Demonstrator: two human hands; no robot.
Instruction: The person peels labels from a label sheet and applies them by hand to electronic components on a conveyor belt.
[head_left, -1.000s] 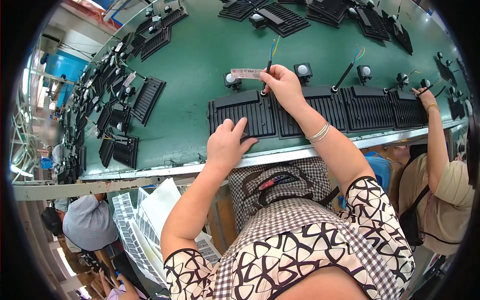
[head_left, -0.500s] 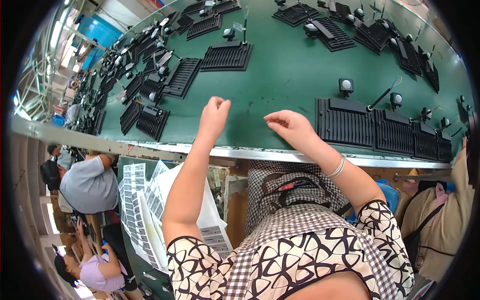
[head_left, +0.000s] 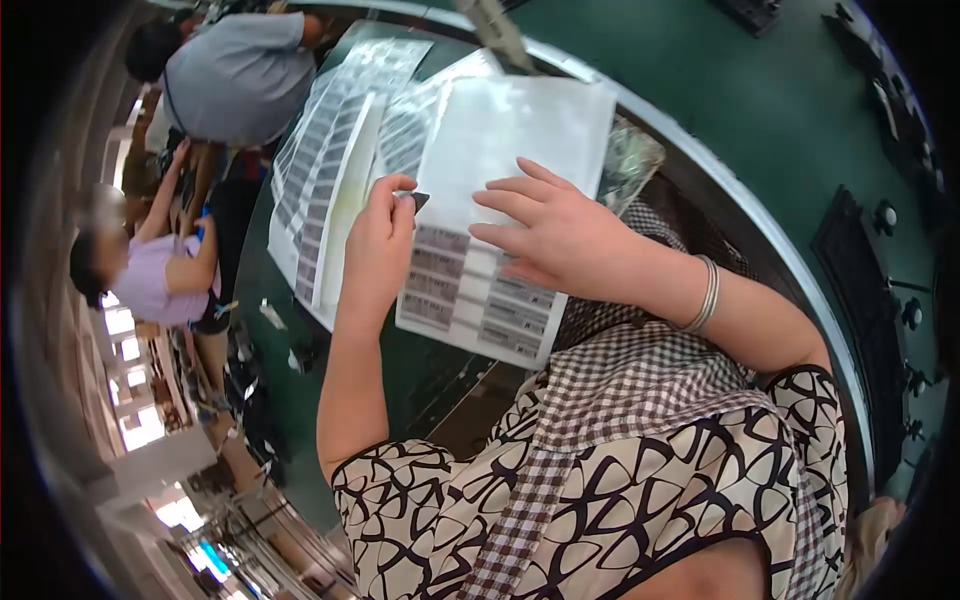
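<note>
My left hand (head_left: 378,235) is closed, with thumb and forefinger pinching a small dark label (head_left: 421,201) whose corner sticks out. Just right of it, my right hand (head_left: 570,235) hovers with its fingers spread and nothing in them. Beneath both hands lies a white label sheet (head_left: 510,125); its upper part is bare, and rows of grey printed labels remain along the lower part. More printed label sheets (head_left: 335,150) are spread to the left, partly overlapping.
A green worktable (head_left: 640,50) with a metal edge (head_left: 735,185) runs along the right, bearing black finned lamp housings (head_left: 850,260). Clear plastic (head_left: 632,160) lies beside the sheet. Two people, one in a grey shirt (head_left: 240,85) and one in a lilac top (head_left: 165,280), are at the left.
The view has swung left, from the lamp housings to the label sheets. Both hands have moved from above the worktable to over the sheets. The left hand now shows a label; the right fingers have spread.
</note>
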